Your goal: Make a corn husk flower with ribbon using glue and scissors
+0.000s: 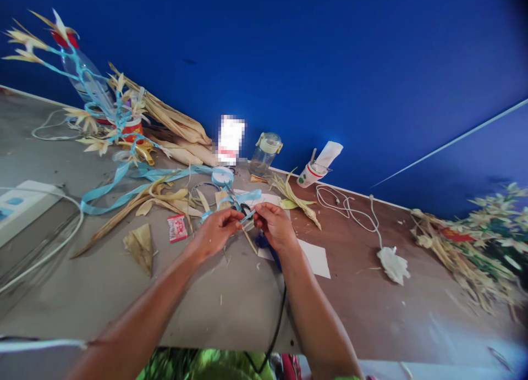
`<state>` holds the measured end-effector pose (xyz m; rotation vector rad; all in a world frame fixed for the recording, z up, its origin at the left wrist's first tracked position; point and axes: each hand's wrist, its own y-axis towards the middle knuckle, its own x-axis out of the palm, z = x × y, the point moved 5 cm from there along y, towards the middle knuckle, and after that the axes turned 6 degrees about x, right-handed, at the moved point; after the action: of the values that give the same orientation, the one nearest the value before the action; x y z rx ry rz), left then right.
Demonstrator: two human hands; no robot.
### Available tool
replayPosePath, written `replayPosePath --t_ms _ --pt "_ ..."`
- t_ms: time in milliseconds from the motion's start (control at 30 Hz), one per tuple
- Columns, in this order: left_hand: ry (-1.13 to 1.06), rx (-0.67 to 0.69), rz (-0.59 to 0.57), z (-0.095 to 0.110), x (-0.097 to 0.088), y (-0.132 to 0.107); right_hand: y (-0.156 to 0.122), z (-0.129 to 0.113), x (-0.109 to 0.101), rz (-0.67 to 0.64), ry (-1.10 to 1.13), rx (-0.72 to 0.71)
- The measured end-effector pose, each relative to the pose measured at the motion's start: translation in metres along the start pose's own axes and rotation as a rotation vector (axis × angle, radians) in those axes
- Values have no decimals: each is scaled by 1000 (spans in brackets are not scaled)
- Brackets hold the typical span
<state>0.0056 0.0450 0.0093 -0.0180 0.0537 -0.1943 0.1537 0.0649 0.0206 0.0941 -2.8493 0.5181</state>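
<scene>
Over the middle of the table, my left hand point(218, 230) and my right hand point(275, 226) pinch a thin light-blue strip point(247, 216) that runs between their fingertips. Whether it is bare ribbon or a wrapped stem is too small to tell. Just behind the fingers lie dark-handled scissors point(244, 208), partly hidden. A roll of light-blue ribbon point(223, 176) stands farther back, and a long loose length of blue ribbon point(107, 196) curls to the left. A dark blue tool with a black cord point(262, 240) is partly covered by my right hand.
Dried corn husks point(173, 121) lie at the back left beside a blue-stemmed husk flower arrangement point(119, 116). A glass jar point(265, 152), a paper cup point(311, 174), a white cable point(350, 209), a pink packet point(177, 228) and a power strip point(25, 207) surround the work area.
</scene>
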Motion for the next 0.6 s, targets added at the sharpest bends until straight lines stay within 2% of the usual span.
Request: replayPosePath --t_ms 67,167,267,400,500,600 --pt "16 -12 -32 -1 0 0 0 -1 1 -26 -33 -15" --pt "1 -2 -13 2 -1 -1 2 1 0 -49 -39 8" --pt "26 37 10 5 -2 -1 5 3 -2 -11 -52 12" --pt "163 93 -3 4 1 -1 5 0 -5 71 -137 -74" --pt "231 154 -16 5 2 -3 4 0 -5 82 -157 -93" --pt "197 166 -4 7 1 -3 6 1 -6 79 -121 -70"
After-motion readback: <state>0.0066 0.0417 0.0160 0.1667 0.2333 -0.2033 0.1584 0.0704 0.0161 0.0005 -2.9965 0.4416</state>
